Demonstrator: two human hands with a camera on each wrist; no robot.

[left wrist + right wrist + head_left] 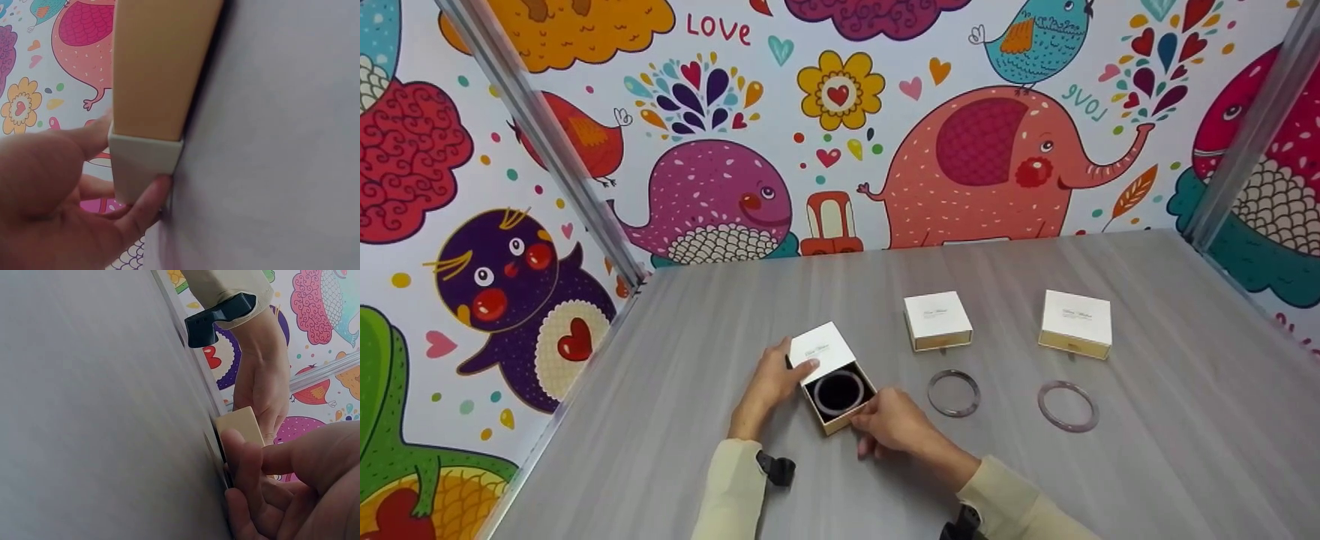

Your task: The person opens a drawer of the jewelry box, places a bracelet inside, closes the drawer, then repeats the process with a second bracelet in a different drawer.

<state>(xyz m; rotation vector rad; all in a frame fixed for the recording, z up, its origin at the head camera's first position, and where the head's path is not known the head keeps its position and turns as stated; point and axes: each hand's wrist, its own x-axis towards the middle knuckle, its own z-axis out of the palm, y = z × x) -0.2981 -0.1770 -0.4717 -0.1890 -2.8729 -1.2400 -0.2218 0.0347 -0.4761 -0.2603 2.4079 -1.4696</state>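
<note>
A white sliding gift box (823,351) lies tilted on the table, its gold-sided drawer (846,420) pulled partly out towards me. Inside the drawer, on dark lining, rests a purplish-grey bangle (817,392). My left hand (769,386) grips the white sleeve at its far left end, thumb on top; the left wrist view shows fingers round the sleeve (143,163). At the near right corner of the drawer my right hand (896,420) pinches its front end. In the right wrist view curled fingers (247,467) lie against the drawer end.
Two closed white boxes with gold sides stand further right, one box (937,315) in the middle and another box (1076,319) beyond it. In front of them lie a grey bangle (956,415) and a paler bangle (1072,428). A printed wall (840,165) bounds the table's back.
</note>
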